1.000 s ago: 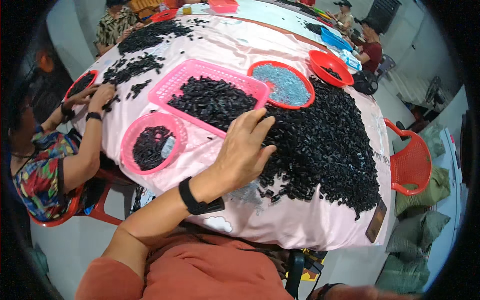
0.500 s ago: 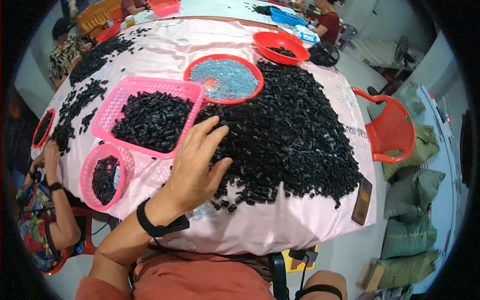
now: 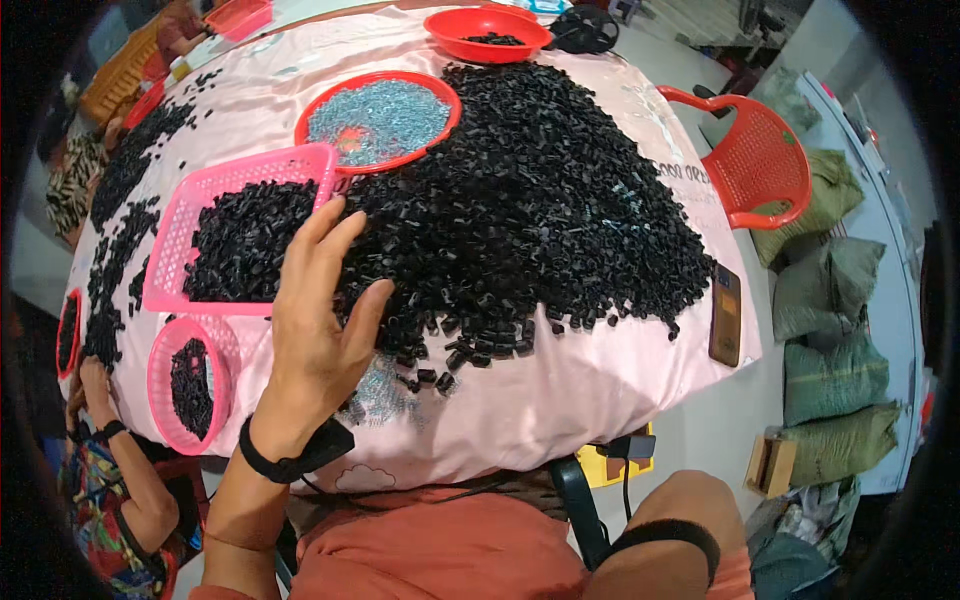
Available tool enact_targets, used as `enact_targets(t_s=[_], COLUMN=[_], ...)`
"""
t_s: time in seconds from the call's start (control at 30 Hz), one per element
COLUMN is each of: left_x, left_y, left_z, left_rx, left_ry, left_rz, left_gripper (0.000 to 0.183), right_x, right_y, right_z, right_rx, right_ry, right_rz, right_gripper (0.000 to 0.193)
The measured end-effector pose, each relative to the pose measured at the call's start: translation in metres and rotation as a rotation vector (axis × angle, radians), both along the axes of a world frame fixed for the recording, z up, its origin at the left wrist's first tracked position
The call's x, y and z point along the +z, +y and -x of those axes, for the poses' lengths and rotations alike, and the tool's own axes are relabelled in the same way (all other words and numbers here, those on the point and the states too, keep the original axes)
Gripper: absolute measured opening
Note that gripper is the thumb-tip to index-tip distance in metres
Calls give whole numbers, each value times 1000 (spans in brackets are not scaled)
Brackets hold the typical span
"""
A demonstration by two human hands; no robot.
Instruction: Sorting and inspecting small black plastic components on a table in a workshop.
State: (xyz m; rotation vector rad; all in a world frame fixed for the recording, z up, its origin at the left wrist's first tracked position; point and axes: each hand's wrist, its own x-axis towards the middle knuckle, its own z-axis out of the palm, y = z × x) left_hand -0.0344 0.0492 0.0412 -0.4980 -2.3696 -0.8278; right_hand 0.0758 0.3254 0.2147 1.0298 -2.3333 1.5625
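My left hand (image 3: 322, 320) is held over the near left edge of a big heap of small black plastic pieces (image 3: 530, 190), palm down, fingers and thumb apart, holding nothing I can see. A black wristband (image 3: 275, 455) with a dark box is round its wrist. Just left of the fingers is a pink rectangular basket (image 3: 165, 250) full of the same black pieces. Near the wrist, small silvery metal pieces (image 3: 388, 395) lie scattered on the pink cloth. Beyond the fingers stands a red round tray (image 3: 305, 125) of small silvery metal pieces. My right hand is out of the picture.
A small pink round basket (image 3: 222, 385) of black pieces stands left. At the back is a red basin (image 3: 480, 50); a phone (image 3: 725, 315) lies at the right edge. A red chair (image 3: 760, 155) and stuffed sacks (image 3: 830, 290) are right. A co-worker's arm (image 3: 140, 480) shows left.
The view has shifted, so the table's things sit higher and further left. My left hand stays open by the pink basket and the heap's edge.
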Motion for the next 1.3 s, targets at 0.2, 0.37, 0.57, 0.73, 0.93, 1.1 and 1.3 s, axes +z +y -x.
enact_targets(t_s=[0.2, 0.37, 0.57, 0.73, 0.93, 1.1, 1.3], left_x=[5, 19, 15, 11, 7, 7, 10], left_y=[1, -2, 3, -16, -19, -25, -23], left_z=[0, -10, -13, -24, -19, -19, -23], left_rx=[35, 53, 32, 41, 15, 43, 19], left_ry=[-33, -24, -24, -48, 52, 67, 65], left_rz=[-23, 8, 0, -58, -3, 1, -3], left_gripper=[55, 55, 56, 56, 54, 52, 50], right_x=[16, 34, 41, 44, 38, 34, 22], right_y=[4, 3, -10, -25, -46, -76, -110], right_z=[-10, -12, -11, -8, -11, 2, 40], right_rx=[-129, -160, -162, -84, 11, 5, -70], right_ry=[-41, 13, 69, 83, -22, -140, -157], right_rz=[-153, -228, -303, -344, -413, -495, -414], right_gripper=[59, 55, 49, 45, 41, 38, 35])
